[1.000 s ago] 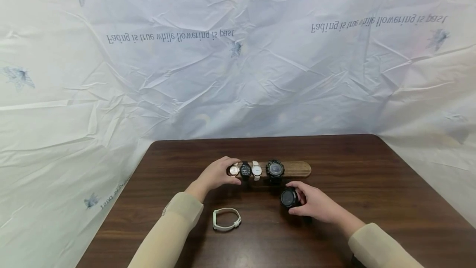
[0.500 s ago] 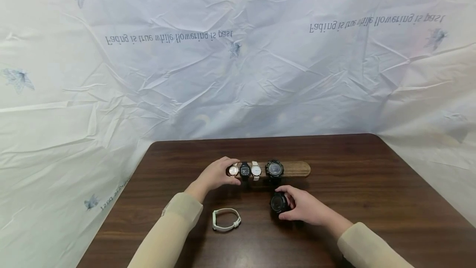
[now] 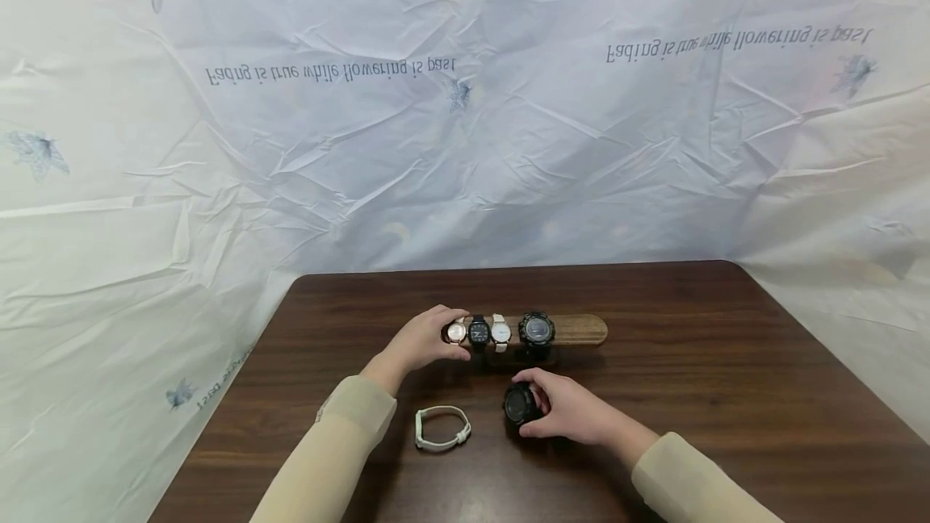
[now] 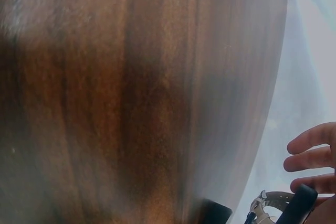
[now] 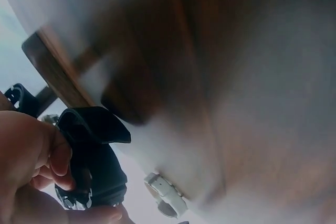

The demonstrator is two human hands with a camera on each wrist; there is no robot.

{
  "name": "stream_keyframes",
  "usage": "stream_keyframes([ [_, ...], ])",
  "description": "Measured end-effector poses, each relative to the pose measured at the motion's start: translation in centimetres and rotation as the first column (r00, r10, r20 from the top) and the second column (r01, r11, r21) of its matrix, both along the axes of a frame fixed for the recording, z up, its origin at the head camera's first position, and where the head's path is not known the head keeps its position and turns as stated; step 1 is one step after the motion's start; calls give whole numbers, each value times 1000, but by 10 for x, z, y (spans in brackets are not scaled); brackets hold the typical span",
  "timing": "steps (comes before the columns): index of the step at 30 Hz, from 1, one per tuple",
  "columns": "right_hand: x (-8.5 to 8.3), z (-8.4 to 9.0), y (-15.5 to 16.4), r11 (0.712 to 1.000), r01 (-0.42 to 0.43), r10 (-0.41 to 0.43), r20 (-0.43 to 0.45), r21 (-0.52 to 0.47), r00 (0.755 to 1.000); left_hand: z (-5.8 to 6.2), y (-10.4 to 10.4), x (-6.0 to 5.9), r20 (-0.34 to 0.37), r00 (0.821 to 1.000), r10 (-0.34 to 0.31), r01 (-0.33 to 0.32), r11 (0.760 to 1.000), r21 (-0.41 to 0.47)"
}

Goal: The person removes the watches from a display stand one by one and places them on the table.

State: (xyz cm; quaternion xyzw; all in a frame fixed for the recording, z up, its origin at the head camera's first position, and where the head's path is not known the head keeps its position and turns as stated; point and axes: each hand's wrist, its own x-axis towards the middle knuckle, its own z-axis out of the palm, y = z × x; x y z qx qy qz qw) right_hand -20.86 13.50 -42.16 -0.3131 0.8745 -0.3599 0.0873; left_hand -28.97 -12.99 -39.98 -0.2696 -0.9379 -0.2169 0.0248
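- Four watches sit on the wooden stand [image 3: 574, 330]; we judge two remain off it: the black watch [image 3: 520, 404] pinched in our right hand [image 3: 563, 410] above the bench [image 3: 726, 361], and the white watch [image 3: 441, 428] lying there.
- Our left hand [image 3: 421, 340] grips the stand's end.
- The right wrist view alone shows fingers [image 5: 50, 153] curled round the black strap; the left wrist view shows mostly bench.
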Motion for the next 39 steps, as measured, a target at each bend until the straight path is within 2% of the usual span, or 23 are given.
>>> stream_keyframes([
  [20,0,-3,-23,998,-34,33,24,51,999,-5,0,-2,6,1000,7,-7,1000,1],
  [31,-1,-3,-34,994,-18,17,12,110,1000,-2,0,-2,12,1000,7,-7,1000,6],
  [39,0,-1,-36,994,-7,4,24,110,1000,-2,-1,-2,5,1000,4,-4,1000,0],
])
